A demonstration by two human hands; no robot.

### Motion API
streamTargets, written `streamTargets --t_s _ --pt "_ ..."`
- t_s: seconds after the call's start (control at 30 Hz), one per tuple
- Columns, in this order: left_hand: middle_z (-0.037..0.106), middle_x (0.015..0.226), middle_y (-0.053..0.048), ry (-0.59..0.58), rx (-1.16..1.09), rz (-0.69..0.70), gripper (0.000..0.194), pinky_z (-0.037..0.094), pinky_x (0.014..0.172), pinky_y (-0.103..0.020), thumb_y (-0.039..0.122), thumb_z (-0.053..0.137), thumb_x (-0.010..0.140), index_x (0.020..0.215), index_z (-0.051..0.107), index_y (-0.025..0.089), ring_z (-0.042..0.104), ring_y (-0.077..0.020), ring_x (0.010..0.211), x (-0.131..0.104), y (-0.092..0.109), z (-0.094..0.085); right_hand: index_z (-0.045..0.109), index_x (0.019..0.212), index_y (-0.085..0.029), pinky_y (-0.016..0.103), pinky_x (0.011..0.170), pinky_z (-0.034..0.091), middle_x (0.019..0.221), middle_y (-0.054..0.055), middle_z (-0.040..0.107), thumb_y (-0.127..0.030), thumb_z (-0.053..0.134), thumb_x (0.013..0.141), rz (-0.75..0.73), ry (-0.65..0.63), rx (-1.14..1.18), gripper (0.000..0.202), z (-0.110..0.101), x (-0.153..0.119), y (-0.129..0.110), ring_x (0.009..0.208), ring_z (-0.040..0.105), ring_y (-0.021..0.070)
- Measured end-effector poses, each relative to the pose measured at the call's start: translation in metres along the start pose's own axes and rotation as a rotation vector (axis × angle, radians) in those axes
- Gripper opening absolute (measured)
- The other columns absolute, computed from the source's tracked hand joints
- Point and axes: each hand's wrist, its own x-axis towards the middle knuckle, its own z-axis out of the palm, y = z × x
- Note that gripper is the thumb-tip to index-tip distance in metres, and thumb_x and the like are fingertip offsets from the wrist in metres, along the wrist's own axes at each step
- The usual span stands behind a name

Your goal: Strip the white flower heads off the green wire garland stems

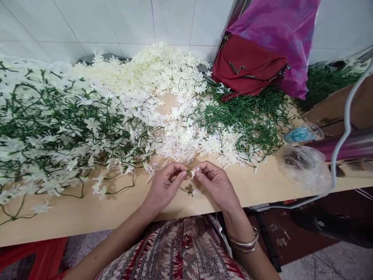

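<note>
My left hand point(169, 184) pinches a thin green plastic stem point(189, 191) near its tip, and a branch of it hangs below the fingers. Between the fingertips of my right hand point(215, 182) is a small white artificial flower point(194, 173), which meets the stem tip in front of my chest. Just beyond my hands lie loose white petals and thin white stamens point(183, 149). To the left spreads a big heap of white flowers on green stems point(72, 124). A tangle of bare green stems point(244, 116) lies to the right.
Cream blossoms point(163, 64) are piled against the tiled wall. A red handbag point(247, 64) and a purple plastic bag point(279, 27) stand behind the green stems. At the right are a plastic cup with blue contents point(303, 133), a clear bag point(304, 165) and a grey cable point(346, 116).
</note>
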Motion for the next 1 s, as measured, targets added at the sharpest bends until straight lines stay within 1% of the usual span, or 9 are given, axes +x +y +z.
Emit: streamTargets --t_s 0.17,0.27,0.37,0.5,0.6,0.73,0.87,1.0 --pt "0.072 0.087 -0.003 -0.013 0.038 -0.023 0.017 0.052 0.073 -0.026 0.035 0.063 0.103 0.102 0.068 0.019 0.068 -0.0161 0.080 0.0001 0.0032 0.0001 0.072 0.087 -0.021 0.027 0.065 0.049 0.077 0.000 0.069 -0.045 0.081 0.087 0.033 -0.037 -0.001 0.025 -0.0011 0.0015 -0.0020 0.069 0.060 0.0145" --pt "0.071 0.086 -0.003 -0.010 0.040 -0.036 0.017 0.051 0.072 -0.026 0.035 0.063 0.102 0.100 0.068 0.019 0.067 -0.0159 0.079 0.0008 0.0020 0.0007 0.071 0.086 -0.022 0.028 0.069 0.050 0.077 0.000 0.068 -0.042 0.081 0.087 0.034 -0.041 -0.002 0.023 -0.0004 0.0020 -0.0034 0.071 0.061 0.0148" --pt "0.071 0.085 -0.002 -0.004 0.059 -0.043 0.017 0.050 0.071 -0.026 0.035 0.063 0.102 0.098 0.068 0.019 0.067 -0.0161 0.078 0.0009 -0.0001 0.0008 0.069 0.084 -0.022 0.029 0.072 0.051 0.078 0.000 0.069 -0.040 0.080 0.087 0.042 -0.060 0.004 0.021 0.0006 0.0027 -0.0043 0.073 0.062 0.0153" --pt "0.073 0.084 -0.002 -0.017 0.077 -0.043 0.017 0.050 0.072 -0.026 0.035 0.063 0.102 0.096 0.068 0.020 0.068 -0.0155 0.077 0.0000 -0.0004 -0.0008 0.068 0.084 -0.021 0.029 0.071 0.049 0.075 -0.002 0.066 -0.038 0.077 0.089 0.060 -0.084 -0.021 0.020 0.0011 0.0034 -0.0063 0.071 0.059 0.0143" --pt "0.073 0.083 -0.001 -0.030 0.077 -0.043 0.017 0.050 0.072 -0.025 0.033 0.062 0.103 0.095 0.068 0.020 0.069 -0.0146 0.076 -0.0007 0.0025 -0.0020 0.068 0.083 -0.020 0.028 0.070 0.047 0.075 -0.002 0.064 -0.038 0.077 0.088 0.076 -0.077 -0.044 0.020 0.0017 0.0040 -0.0074 0.070 0.057 0.0136" --pt "0.071 0.081 0.000 -0.023 0.096 -0.053 0.018 0.049 0.071 -0.025 0.032 0.061 0.103 0.092 0.068 0.020 0.067 -0.0144 0.075 -0.0017 0.0063 -0.0021 0.068 0.083 -0.020 0.029 0.071 0.047 0.077 -0.001 0.066 -0.037 0.075 0.089 0.092 -0.066 -0.042 0.019 0.0029 0.0045 -0.0065 0.072 0.059 0.0143" --pt "0.071 0.081 0.000 -0.021 0.094 -0.061 0.017 0.047 0.071 -0.025 0.032 0.060 0.103 0.093 0.067 0.020 0.065 -0.0144 0.074 -0.0021 0.0056 -0.0016 0.069 0.084 -0.020 0.029 0.072 0.047 0.077 -0.001 0.068 -0.034 0.075 0.089 0.088 -0.034 -0.053 0.016 0.0044 0.0037 -0.0046 0.072 0.060 0.0144" --pt "0.069 0.078 0.001 -0.012 0.134 -0.053 0.016 0.044 0.067 -0.024 0.031 0.061 0.102 0.093 0.067 0.020 0.061 -0.0133 0.069 -0.0005 0.0035 -0.0022 0.070 0.085 -0.020 0.029 0.072 0.048 0.078 0.000 0.070 -0.032 0.074 0.090 0.092 -0.036 -0.066 0.013 0.0072 0.0035 -0.0053 0.073 0.061 0.0150"
